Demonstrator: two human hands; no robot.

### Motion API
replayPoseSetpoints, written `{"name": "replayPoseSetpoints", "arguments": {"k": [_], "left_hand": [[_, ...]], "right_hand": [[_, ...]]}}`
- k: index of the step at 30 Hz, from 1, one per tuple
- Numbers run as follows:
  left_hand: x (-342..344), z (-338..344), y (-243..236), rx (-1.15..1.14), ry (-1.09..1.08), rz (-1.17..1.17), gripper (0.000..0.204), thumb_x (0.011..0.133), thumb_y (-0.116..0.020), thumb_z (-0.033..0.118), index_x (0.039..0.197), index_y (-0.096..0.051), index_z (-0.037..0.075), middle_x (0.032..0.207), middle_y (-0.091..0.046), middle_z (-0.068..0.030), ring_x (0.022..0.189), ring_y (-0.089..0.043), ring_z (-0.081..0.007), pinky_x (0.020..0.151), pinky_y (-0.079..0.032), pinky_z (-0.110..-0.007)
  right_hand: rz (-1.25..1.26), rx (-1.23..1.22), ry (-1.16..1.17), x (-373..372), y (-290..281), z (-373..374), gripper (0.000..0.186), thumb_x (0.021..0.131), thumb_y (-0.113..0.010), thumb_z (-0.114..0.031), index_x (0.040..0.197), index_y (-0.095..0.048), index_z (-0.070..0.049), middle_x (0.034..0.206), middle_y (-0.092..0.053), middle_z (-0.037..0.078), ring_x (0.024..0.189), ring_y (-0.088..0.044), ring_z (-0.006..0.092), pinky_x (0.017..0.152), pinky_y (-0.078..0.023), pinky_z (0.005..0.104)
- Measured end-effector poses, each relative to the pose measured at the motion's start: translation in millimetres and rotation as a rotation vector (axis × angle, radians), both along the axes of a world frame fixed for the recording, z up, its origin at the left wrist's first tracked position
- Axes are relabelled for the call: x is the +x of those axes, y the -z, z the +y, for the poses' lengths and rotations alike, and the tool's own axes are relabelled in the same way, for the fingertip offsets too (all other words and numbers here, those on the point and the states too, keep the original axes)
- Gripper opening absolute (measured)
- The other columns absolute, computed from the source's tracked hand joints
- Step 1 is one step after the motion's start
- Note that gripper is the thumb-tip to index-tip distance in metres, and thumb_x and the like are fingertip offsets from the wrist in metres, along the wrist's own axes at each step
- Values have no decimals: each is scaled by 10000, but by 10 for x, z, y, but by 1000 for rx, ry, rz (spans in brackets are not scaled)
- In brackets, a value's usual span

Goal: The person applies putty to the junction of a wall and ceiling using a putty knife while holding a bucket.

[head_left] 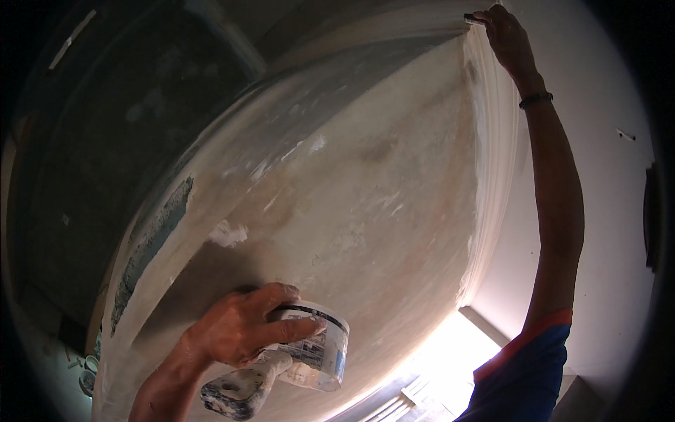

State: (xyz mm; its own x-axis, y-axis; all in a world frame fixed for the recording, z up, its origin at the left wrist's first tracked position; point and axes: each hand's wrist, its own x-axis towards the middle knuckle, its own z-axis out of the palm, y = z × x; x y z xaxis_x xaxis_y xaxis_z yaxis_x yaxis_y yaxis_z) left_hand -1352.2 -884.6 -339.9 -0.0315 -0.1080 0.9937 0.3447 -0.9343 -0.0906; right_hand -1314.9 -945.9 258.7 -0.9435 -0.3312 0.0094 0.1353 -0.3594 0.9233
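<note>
My left hand (235, 327) grips a round, putty-smeared plastic tub (327, 355), with fingers over its rim. A tool handle (242, 390), crusted white and black, sticks out beneath the same hand; its other end is hidden. High at the upper right, my right arm is stretched up. That right hand (508, 39) is closed on a small scraper-like tool (470, 19) with a dark end, too small to make out fully. The tool is at the pale moulded edge (485, 105), near the corner of a patchy beige plastered wall (365, 176).
White filler patches (228, 233) mark the wall. A rough, grey-green recess (151, 246) runs along its left side. At the right is a smooth pale surface (605, 211). Bright light comes through an opening (443, 366) at the lower right. Small items (88, 373) lie far below left.
</note>
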Motion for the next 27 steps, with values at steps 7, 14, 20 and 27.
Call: {"name": "replayPoseSetpoints", "arguments": {"k": [7, 14, 20, 27], "left_hand": [[9, -18, 1, 1, -17, -15, 433, 794, -725, 225, 1226, -717, 239, 1064, -648, -190, 749, -705, -236, 604, -598, -336], [-2, -23, 16, -21, 16, -8, 468, 786, -722, 200, 1251, -698, 249, 1078, -647, -193, 791, -710, -259, 633, -603, -346], [0, -54, 0, -22, 21, -10, 529, 761, -733, 160, 1275, -678, 276, 1095, -645, -195, 820, -705, -273, 657, -604, -361], [-8, -20, 26, -47, 29, 8, 616, 704, -752, 106, 1290, -667, 277, 1090, -644, -192, 809, -698, -257, 636, -599, -348]], "right_hand": [[90, 21, 85, -12, 119, 31, 255, 916, -537, -5, 1099, -698, -79, 995, -602, 68, 980, -622, 280, 889, -536, 404], [60, 12, 98, -93, 99, 135, 256, 919, -525, -16, 1095, -703, -69, 974, -581, 81, 991, -609, 279, 909, -528, 407], [87, -101, 220, -279, -113, 263, 254, 944, -508, 24, 1096, -702, -37, 1069, -656, 99, 1054, -635, 274, 969, -518, 370], [187, -182, -201, -455, 479, -162, 172, 953, -580, -63, 991, -747, -55, 1012, -703, 117, 966, -674, 283, 860, -558, 360]]}}
